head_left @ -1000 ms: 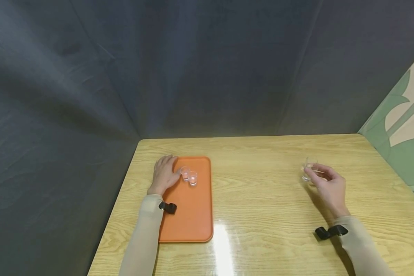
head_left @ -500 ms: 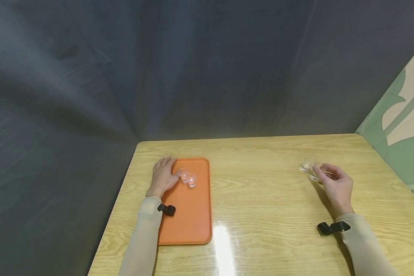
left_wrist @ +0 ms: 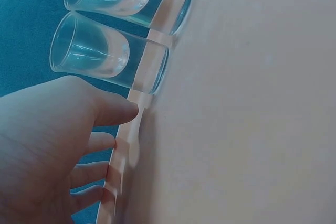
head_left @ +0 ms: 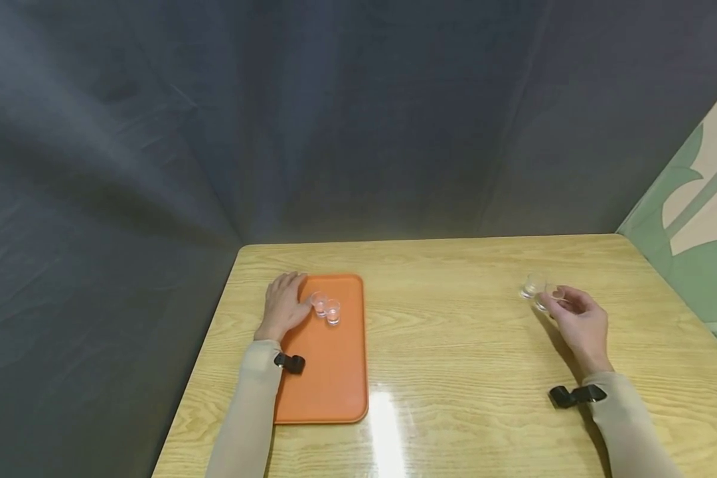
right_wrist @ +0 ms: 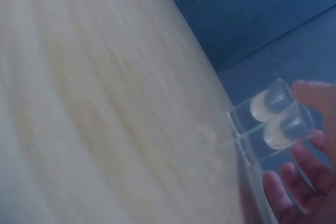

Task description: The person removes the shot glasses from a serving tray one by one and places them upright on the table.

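While two small clear shot glasses (head_left: 538, 292) sit side by side at the fingertips of the right hand (head_left: 579, 325), just beyond and to the left of its knuckles, that hand is by far the nearer one; the left hand (head_left: 283, 305) is well apart across the table (head_left: 454, 372). The right wrist view shows the pair touching each other, with curled fingers (right_wrist: 304, 182) against the nearer glass, though whether they truly pinch it is hard to tell through blur and clear glass. Two more small clear glasses (head_left: 327, 308) stand upright on the orange plastic tray (head_left: 334, 378), just right of the left hand, which lies flat with relaxed fingers over the tray's far left edge, thumb (left_wrist: 113, 109) near the closer glass.
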A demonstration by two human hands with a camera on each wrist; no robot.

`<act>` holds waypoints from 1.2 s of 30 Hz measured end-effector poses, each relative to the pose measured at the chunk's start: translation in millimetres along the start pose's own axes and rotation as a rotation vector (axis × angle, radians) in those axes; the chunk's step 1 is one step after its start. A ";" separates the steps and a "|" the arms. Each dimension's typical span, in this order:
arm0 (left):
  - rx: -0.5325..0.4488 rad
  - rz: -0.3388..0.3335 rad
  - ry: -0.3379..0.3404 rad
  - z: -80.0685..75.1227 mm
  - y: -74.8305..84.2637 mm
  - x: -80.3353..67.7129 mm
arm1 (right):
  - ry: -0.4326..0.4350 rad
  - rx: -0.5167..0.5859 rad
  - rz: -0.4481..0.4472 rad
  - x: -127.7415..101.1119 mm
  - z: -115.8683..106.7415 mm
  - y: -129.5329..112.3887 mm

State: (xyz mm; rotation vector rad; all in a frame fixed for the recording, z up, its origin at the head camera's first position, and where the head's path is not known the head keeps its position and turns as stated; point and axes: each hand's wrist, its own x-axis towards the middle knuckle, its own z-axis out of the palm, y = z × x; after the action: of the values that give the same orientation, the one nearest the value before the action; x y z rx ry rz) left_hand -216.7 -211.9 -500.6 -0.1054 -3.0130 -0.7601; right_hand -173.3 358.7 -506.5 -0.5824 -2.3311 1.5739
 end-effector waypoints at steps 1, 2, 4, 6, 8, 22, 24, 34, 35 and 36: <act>0.001 0.002 0.001 0.3 0.2 0.2 | 0.004 -0.004 -0.004 -0.2 -1.2 -1.2; -0.003 -0.001 0.000 0.5 0.3 0.6 | 0.018 -0.008 -0.018 -0.3 -2.5 -2.7; -0.005 0.001 0.002 0.7 0.4 0.6 | 0.057 -0.022 -0.046 -0.6 -4.9 -6.2; -0.004 0.003 0.004 0.4 0.2 0.2 | 0.100 -0.026 -0.076 -1.4 -6.7 -10.8; -0.003 0.003 0.006 -0.1 0.2 -0.2 | 0.152 -0.022 -0.114 -2.7 -7.7 -15.3; -0.017 0.002 0.008 0.4 0.3 -0.2 | 0.145 0.006 -0.380 -26.4 17.8 -52.6; -0.011 0.004 0.007 0.5 0.2 0.2 | 0.119 -0.010 -0.425 -30.3 22.9 -56.9; 0.000 0.004 0.011 0.1 0.1 0.5 | -0.066 -0.102 -0.669 -55.1 62.8 -76.4; -0.001 0.003 0.010 0.2 -0.1 0.4 | -0.088 -0.103 -0.668 -56.9 68.0 -77.5; -0.001 0.003 0.009 0.4 -0.2 0.3 | -0.105 -0.106 -0.662 -58.6 73.0 -78.5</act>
State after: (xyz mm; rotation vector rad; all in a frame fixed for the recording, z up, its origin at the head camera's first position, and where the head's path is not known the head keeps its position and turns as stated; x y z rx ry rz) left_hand -217.0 -211.9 -501.1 -0.1065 -3.0034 -0.7595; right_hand -167.2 245.5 -460.8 0.2521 -2.3370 1.1895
